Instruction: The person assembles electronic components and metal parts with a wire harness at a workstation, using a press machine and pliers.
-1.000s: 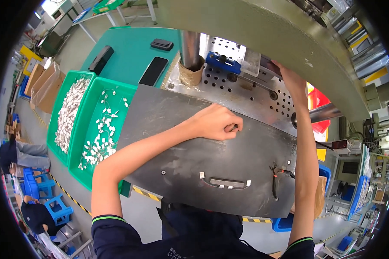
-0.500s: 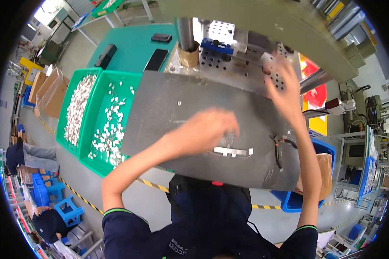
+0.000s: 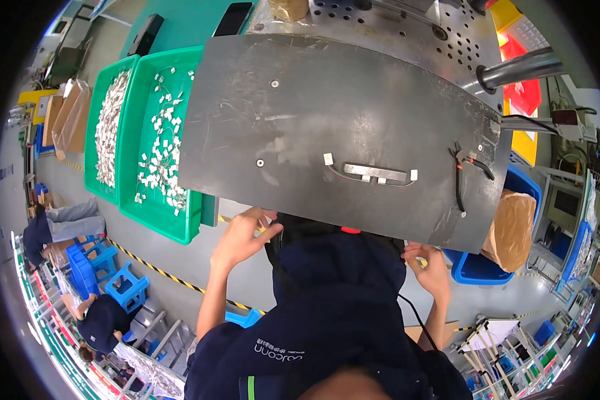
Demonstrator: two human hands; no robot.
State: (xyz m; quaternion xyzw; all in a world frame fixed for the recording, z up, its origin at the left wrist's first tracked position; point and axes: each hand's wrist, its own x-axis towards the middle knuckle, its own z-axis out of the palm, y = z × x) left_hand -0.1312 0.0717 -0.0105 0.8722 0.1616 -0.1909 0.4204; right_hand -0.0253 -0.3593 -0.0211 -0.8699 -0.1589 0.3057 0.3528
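My left hand (image 3: 241, 239) is below the front edge of the dark metal plate (image 3: 300, 133), its fingers closed at a black edge beside my lap. My right hand (image 3: 429, 267) is on the other side of my lap, fingers closed at a dark edge; what either hand grips is hard to make out. On the plate lies a metal bar (image 3: 375, 173) with a short cable along it, ending in a white connector (image 3: 328, 159) at the left and another (image 3: 414, 175) at the right. Orange-and-black handled nippers (image 3: 460, 177) lie at the right.
Left of the plate stand a green tray (image 3: 197, 217) with loose white-ended cables and a fuller green tray (image 3: 90, 153). Behind is a perforated metal machine bed (image 3: 393, 37) with a steel column (image 3: 527, 69). A blue bin (image 3: 477, 275) holding brown paper stands at the right.
Both hands have come down from over the plate and the machine bed to the sides of my lap. The view has tipped down toward my body. The bar and nippers remain on the plate.
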